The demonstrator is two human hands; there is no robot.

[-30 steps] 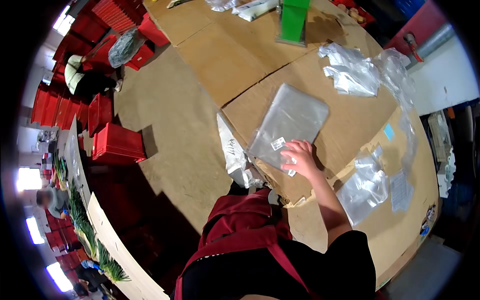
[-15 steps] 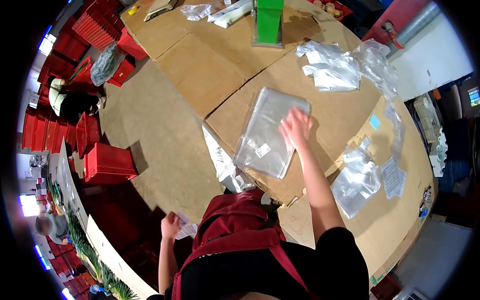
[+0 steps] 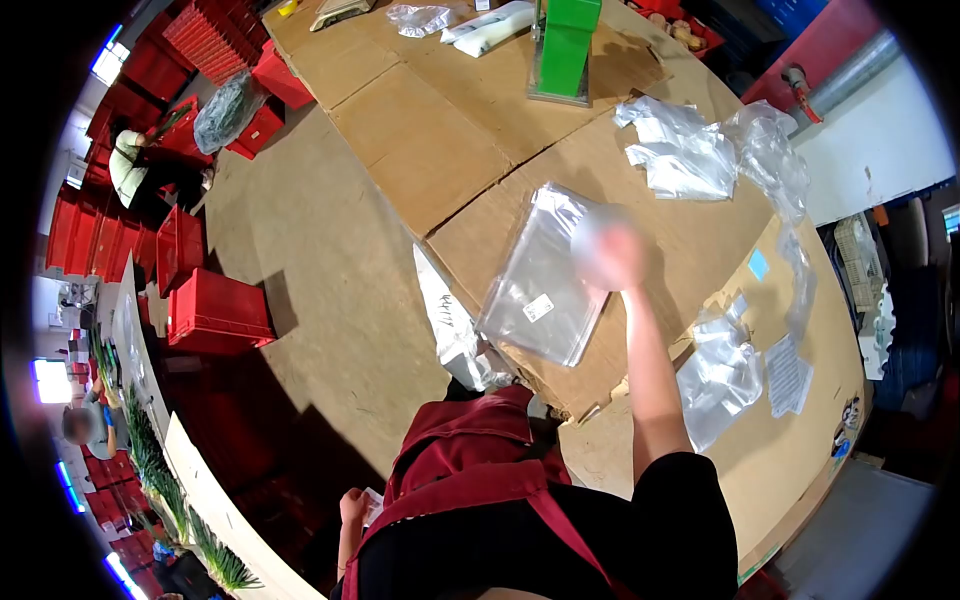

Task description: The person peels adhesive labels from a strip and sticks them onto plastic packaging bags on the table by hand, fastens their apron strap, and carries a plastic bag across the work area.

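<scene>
A flat stack of clear plastic bags (image 3: 545,285) lies on the cardboard-covered table (image 3: 430,150), with a small white printed label (image 3: 538,307) on its lower part. At the upper right edge of the stack is my right hand (image 3: 610,250), its fingers smeared and hidden by blur. Low beside my red apron, my left hand (image 3: 353,505) is closed on a small white printed slip (image 3: 373,506), which my body partly covers.
Crumpled plastic (image 3: 685,150) and a green stand (image 3: 566,50) are at the back. More plastic (image 3: 718,375) and a printed sheet (image 3: 788,375) lie right. Red crates (image 3: 215,315) stand on the floor left; a person (image 3: 130,170) bends near others.
My right hand has moved from the label end up to the stack's upper right edge. My left hand came into view with the slip and is now lower, closer to my body.
</scene>
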